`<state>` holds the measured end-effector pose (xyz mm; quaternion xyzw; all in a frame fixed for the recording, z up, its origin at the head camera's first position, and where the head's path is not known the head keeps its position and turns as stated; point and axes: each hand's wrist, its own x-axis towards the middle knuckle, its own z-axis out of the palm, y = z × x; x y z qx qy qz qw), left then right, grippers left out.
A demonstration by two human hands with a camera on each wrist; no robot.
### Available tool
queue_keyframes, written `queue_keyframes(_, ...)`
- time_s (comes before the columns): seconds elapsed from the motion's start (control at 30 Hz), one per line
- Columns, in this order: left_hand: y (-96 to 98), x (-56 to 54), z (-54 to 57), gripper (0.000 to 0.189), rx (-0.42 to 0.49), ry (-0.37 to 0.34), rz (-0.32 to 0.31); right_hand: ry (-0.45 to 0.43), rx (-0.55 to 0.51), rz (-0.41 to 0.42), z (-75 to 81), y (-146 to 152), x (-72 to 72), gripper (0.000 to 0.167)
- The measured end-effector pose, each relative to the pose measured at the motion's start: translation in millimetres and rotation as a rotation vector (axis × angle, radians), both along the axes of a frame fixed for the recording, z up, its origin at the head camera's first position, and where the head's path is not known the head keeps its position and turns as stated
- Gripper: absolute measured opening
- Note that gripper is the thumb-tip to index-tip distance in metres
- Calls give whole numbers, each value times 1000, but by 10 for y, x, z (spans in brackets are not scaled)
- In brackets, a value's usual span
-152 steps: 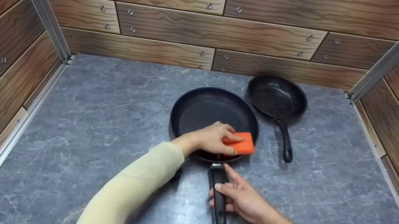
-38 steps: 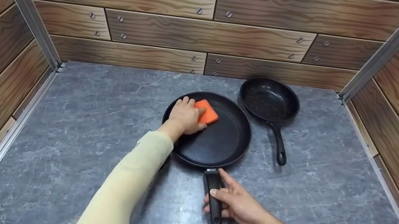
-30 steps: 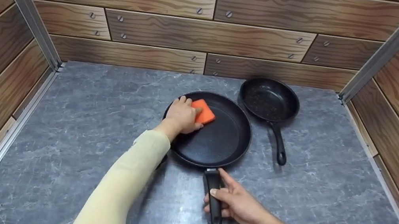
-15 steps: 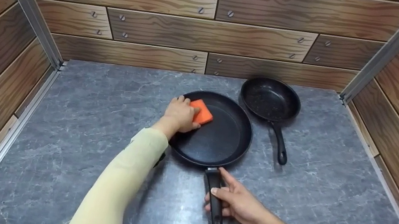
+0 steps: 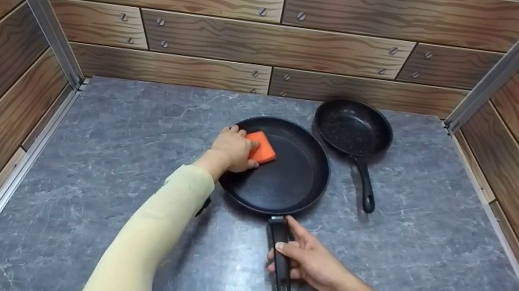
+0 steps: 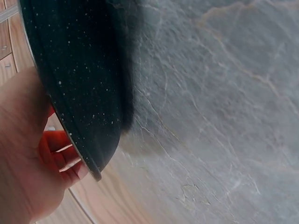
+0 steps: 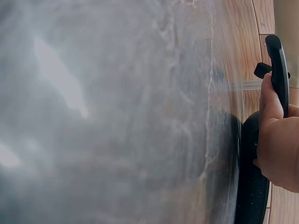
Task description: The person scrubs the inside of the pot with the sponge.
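In the head view a large black frying pan [image 5: 279,185] sits mid-table, its handle [image 5: 282,274] pointing toward the person. My left hand [image 5: 232,149] grips an orange sponge [image 5: 263,148] against the pan's left inner side, thumb and fingers around it. My right hand [image 5: 316,264] holds the handle, thumb on top, index finger stretched along it toward the pan. The left wrist view shows the pan's speckled outer wall [image 6: 79,79], with the left hand [image 6: 28,154] behind its rim and the sponge mostly hidden. In the right wrist view the right hand [image 7: 280,144] is around the handle [image 7: 279,70].
A smaller black frying pan [image 5: 353,129] stands at the back right, close beside the large one, handle toward the front. Wood-patterned panels [image 5: 214,37] enclose the grey marbled table [image 5: 124,145] at the back and both sides, with metal rails [image 5: 37,6] at the corners.
Since the oldest frame, my left hand has carried the sponge from the pan's front right to its left side. Over the last second it slid slightly left. My right hand keeps the handle.
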<state>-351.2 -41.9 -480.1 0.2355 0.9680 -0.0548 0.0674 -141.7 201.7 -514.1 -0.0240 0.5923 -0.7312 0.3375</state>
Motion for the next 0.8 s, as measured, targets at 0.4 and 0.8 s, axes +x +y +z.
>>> queue_keyframes(0.4, -114, 83, 7, 59, 17, -20, -44, 2, 6, -1, 16, -6, 5, 97)
queue_keyframes(0.8, -184, 192, 36, 56, 12, -5, -98, -11, 10, 2, 1, -2, -11, 97)
